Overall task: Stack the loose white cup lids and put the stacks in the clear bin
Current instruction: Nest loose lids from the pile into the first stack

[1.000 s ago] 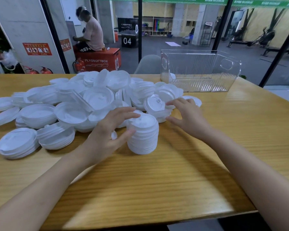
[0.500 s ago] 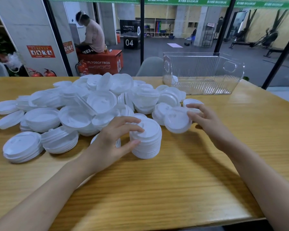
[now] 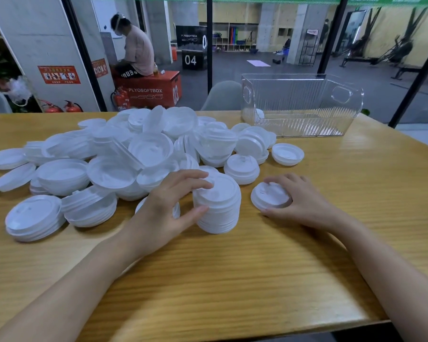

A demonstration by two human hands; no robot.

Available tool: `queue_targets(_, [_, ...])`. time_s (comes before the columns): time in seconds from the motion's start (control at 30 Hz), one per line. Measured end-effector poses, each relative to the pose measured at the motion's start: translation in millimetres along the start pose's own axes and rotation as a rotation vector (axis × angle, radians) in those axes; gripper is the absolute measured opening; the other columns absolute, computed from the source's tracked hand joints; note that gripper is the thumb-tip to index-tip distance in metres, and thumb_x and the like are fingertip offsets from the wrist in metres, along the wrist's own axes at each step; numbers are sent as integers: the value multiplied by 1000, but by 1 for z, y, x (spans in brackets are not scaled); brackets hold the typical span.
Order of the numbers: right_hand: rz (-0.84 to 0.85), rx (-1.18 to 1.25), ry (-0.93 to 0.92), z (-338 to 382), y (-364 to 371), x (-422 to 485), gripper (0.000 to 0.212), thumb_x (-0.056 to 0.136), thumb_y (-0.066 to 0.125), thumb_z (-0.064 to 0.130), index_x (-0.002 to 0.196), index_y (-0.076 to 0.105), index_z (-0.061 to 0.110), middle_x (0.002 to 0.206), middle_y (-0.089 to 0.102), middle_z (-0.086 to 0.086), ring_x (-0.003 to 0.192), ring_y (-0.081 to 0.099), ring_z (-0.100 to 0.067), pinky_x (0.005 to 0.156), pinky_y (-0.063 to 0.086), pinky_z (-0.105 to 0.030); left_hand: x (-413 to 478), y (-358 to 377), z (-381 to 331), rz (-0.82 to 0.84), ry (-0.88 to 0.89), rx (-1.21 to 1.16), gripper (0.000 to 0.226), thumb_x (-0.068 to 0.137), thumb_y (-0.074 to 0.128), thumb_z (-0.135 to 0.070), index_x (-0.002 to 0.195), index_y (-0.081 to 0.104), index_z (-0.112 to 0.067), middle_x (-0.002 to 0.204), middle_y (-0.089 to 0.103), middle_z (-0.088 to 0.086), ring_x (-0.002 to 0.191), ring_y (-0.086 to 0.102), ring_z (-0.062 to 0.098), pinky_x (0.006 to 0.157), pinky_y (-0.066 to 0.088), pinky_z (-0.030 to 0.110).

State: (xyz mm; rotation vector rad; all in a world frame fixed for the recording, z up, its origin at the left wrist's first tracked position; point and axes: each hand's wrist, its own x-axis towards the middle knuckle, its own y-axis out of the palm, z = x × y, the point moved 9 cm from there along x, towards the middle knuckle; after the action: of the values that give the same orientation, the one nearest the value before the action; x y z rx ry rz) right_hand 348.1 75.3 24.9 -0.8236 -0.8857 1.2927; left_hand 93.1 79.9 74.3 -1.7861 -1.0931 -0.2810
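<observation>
One tall stack of white lids stands on the wooden table directly in front of you, at the near edge of the heap. Your left hand grips it from the left. The fingers curl over the top lid, the thumb presses against the side, and the forearm comes in from the lower left.

Just right of the stack and apart from it, a low set of lids lies dome-up on the table. Your right hand cups it from the right, fingers curled round the far rim and thumb at the near rim. The count in this set cannot be told.

Behind both hands is the heap of loose lids, many upturned and some already nested. It spreads across the left and middle of the table. A short stack sits at its right edge, and a single upturned lid lies further right.

The clear bin stands upright at the far right of the table, beyond the heap. One white lid shows through its left end.
</observation>
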Motion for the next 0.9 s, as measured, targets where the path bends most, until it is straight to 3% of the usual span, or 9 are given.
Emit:
queue_targets(0.2, [-23,56,-33,0,-4,0,73,60,64,81,127,47,55,116,50,23,112,40,-12,100,34,-35,0,-3,-4,-10,-13,-3,36,90,60,-33,123,60,-19,131,57,-3,126,51,6,103,38,16])
queue_targets(0.33, [-158,406,-130,29,-27,-6,63,68,61,73,125,58,47,112,60,32,109,52,-1,84,35,-16,-4,-8,0,-54,-62,-11,42,91,56,-36,129,56,-19,129,57,-12,123,52,5,100,40,17])
queue_targets(0.47, [-156,416,-303,82,-32,-10,54,68,61,68,118,59,46,120,60,27,114,50,-2,88,33,-9,-4,-17,5,-126,-123,-5,40,92,52,-39,130,50,-28,120,57,-16,118,52,3,99,39,12])
queue_targets(0.63, [-87,246,-443,120,-17,-8,50,69,64,71,115,58,52,122,54,34,118,40,-3,102,36,-30,-5,-20,6,-148,-148,-2,38,93,49,-41,129,49,-29,120,55,-17,116,53,3,98,40,13])
queue_targets(0.9, [-73,228,-454,117,-10,-5,58,68,65,71,120,59,46,125,50,38,120,36,1,107,36,-41,-4,-14,4,-96,-103,1,37,95,49,-34,129,54,-21,124,55,-16,120,53,8,97,44,21])
